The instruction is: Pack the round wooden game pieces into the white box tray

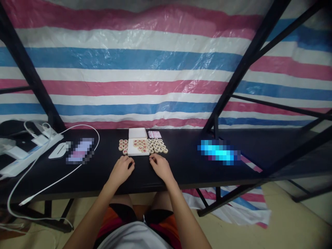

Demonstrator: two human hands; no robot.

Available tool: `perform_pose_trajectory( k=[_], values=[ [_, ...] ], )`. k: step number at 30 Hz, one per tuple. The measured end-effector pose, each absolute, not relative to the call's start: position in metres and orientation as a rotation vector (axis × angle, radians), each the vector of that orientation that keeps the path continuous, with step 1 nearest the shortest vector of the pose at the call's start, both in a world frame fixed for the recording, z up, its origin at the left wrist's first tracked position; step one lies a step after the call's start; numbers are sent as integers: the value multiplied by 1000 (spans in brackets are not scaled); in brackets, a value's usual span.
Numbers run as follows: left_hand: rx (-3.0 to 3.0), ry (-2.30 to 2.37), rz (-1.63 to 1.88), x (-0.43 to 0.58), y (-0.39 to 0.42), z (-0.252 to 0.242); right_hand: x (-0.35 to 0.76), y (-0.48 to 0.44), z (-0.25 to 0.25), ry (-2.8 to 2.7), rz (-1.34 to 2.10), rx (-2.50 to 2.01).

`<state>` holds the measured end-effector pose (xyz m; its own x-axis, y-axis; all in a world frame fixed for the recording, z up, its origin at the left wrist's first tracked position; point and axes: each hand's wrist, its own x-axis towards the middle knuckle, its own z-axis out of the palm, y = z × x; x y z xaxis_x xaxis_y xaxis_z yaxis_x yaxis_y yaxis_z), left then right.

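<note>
An open white box (138, 152) sits on the black table with its lid (137, 133) raised at the back. Inside it lie several round xiangqi pieces (140, 142) with red characters. Left of the box is a small cluster of red-marked pieces (123, 145); on its right, a larger group of dark-marked pieces (157, 146) lies close together. My left hand (121, 170) rests in front of the box's left corner, fingers loosely bent, thumb apart, holding nothing. Just past the right front corner, my right hand (161, 167) rests likewise, loosely bent and without a piece.
A pink-and-white card (155, 134) lies behind the dark-marked pieces. To the left are a power strip (33, 152), a white cable (55, 180) and a blurred-out phone-like object (80, 151). A glowing blurred object (219, 152) is at right. Black frame bars (243, 69) flank the table.
</note>
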<state>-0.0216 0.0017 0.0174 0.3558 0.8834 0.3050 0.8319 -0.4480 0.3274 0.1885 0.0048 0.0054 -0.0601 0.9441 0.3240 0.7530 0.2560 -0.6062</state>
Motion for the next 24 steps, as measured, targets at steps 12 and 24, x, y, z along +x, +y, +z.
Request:
perform_pose_trajectory(
  k=[12,24],
  values=[
    [2558,1524,763,-19,1,15,189,7,0,-1940,333,-1511],
    [2650,1488,396,28,80,47,188,6,2,-1954,335,-1484]
  ],
)
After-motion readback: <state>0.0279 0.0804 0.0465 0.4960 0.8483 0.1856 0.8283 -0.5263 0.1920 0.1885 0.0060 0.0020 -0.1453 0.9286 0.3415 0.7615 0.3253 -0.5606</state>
